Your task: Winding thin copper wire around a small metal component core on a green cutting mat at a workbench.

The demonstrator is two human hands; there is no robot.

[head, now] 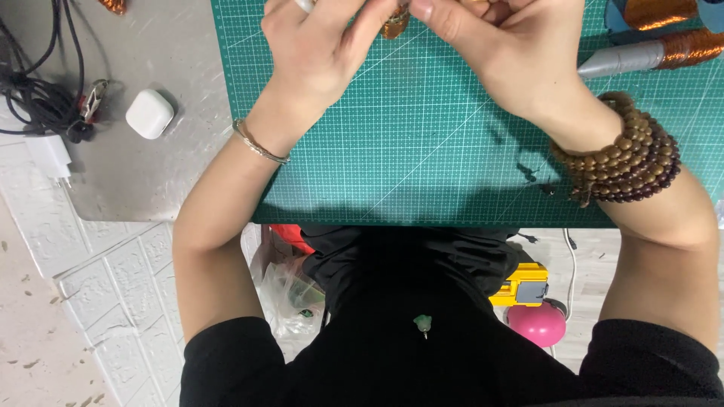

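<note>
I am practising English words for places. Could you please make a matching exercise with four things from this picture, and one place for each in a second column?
Things:
1. white case
2. bead bracelets
3. thin metal bangle
4. copper wire spool

Places:
A. on the left wrist
B. at the mat's upper right edge
C. on the grey surface, left of the green cutting mat
D. on the right wrist

Pairs: 1-C, 2-D, 3-A, 4-B
</note>
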